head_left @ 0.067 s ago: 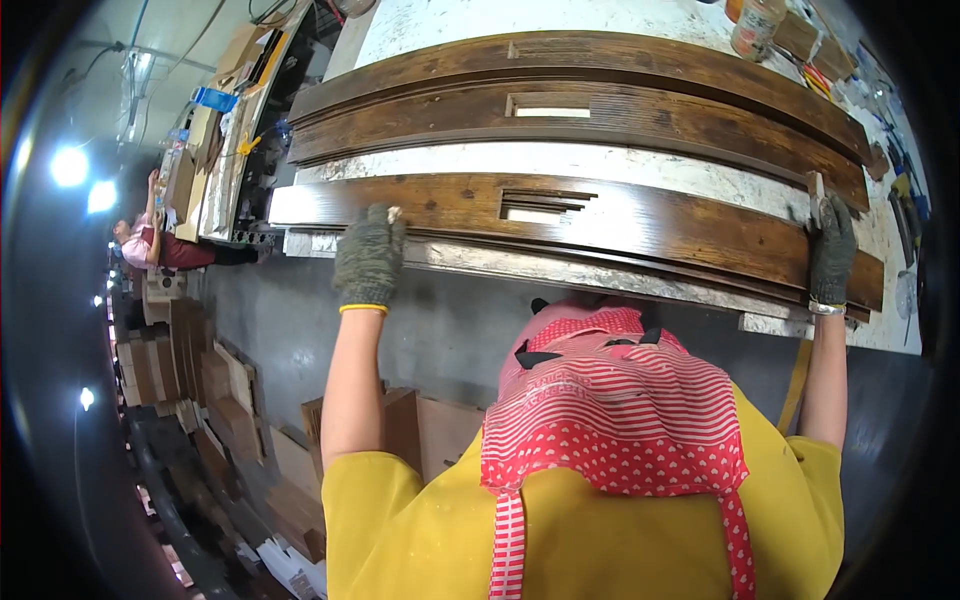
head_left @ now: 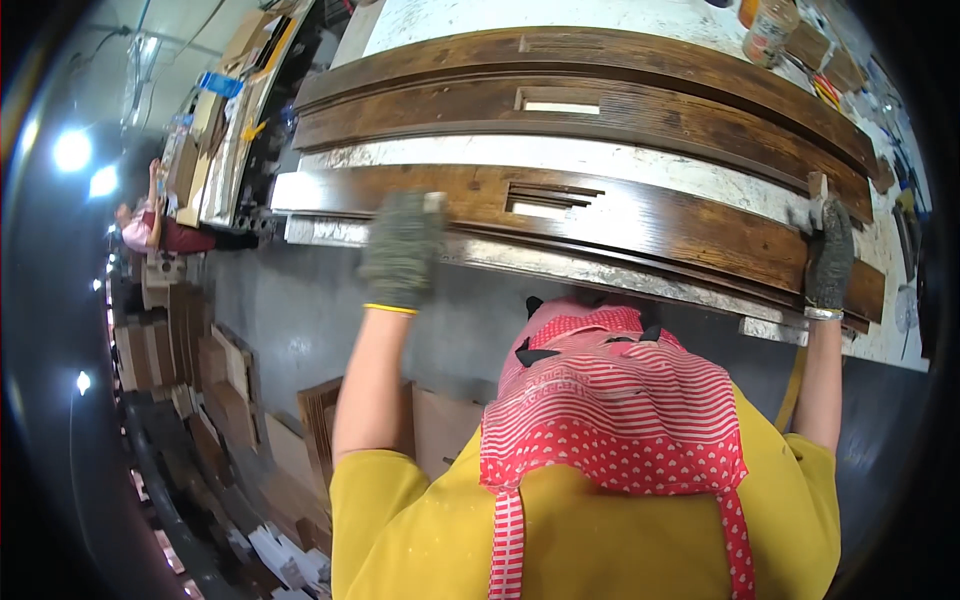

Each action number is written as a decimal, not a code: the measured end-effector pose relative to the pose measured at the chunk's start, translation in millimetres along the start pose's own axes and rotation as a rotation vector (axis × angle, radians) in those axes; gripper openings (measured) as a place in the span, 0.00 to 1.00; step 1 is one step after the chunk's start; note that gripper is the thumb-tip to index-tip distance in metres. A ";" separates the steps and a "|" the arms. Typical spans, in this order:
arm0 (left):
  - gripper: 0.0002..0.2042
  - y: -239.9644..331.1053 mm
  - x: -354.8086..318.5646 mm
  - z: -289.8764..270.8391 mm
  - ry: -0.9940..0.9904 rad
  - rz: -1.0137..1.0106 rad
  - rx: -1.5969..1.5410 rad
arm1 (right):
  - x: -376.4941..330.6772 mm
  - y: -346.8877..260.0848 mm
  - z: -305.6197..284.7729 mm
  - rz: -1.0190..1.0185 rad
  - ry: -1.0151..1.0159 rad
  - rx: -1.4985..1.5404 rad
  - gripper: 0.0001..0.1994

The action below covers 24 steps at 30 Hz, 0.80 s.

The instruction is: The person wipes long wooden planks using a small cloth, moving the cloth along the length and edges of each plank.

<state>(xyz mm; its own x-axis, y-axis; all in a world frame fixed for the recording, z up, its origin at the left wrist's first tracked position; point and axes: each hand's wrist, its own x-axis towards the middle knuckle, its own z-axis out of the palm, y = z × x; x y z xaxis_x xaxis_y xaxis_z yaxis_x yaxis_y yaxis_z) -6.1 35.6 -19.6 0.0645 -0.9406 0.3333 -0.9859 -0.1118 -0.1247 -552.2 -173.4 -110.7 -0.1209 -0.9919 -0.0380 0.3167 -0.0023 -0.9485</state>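
Observation:
A long dark-brown stained board lies across the near edge of the white work table. Its rectangular cutout shows thin dark strips inside. My left hand, in a grey-green knit glove, is at the board's front edge, left of the cutout. Its fingers are curled and smeared by motion; a small pale bit shows at their tips, too blurred to name. At the board's right end, my gloved right hand is closed around a piece with a pale wooden end sticking up; the glove hides the rest.
Behind lie two more brown boards, the middle board with a cutout and the far board. A bottle and tools sit at the back right. Cardboard pieces stand on the floor. Another person works at a bench far left.
My left hand has slid to the right along the board's front edge. My right hand stays at the right end. The view has shifted slightly.

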 end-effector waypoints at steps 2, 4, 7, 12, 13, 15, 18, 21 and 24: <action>0.12 62.4 -2.2 13.2 0.144 0.179 -0.076 | -23.5 0.9 55.7 -0.025 -0.048 -0.017 0.17; 0.13 86.6 -4.7 11.6 0.062 0.114 -0.188 | -40.3 -1.3 93.3 0.068 -0.048 -0.272 0.17; 0.15 55.8 -15.2 37.1 -0.166 0.016 0.028 | -37.8 3.8 79.4 0.059 -0.027 -0.128 0.17; 0.20 27.8 4.0 7.5 -0.220 -0.288 0.034 | -27.8 16.5 67.3 -0.010 -0.139 -0.257 0.17; 0.19 36.7 2.0 0.4 -0.250 -0.296 -0.010 | -29.6 18.1 65.9 -0.061 -0.157 -0.302 0.18; 0.16 65.5 -9.8 21.7 0.095 0.173 -0.006 | -33.4 14.8 64.0 -0.079 -0.162 -0.296 0.18; 0.15 68.0 3.6 10.6 -0.279 -0.103 -0.114 | -34.4 9.3 68.4 -0.014 -0.109 -0.252 0.19; 0.14 -15.1 -9.8 20.4 -0.285 -0.334 0.023 | -29.6 11.9 57.9 -0.029 -0.128 -0.298 0.19; 0.14 -21.1 7.3 1.5 -0.234 -0.162 -0.042 | -34.1 12.7 80.1 0.037 -0.015 -0.214 0.18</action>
<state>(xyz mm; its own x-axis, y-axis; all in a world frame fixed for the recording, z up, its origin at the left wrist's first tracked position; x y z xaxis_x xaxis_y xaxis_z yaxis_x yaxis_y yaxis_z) 15.4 30.5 -16.0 0.2507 -0.9605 0.1204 -0.9650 -0.2578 -0.0471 -468.6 -149.7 -96.2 -0.0982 -0.9926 -0.0707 0.1134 0.0595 -0.9918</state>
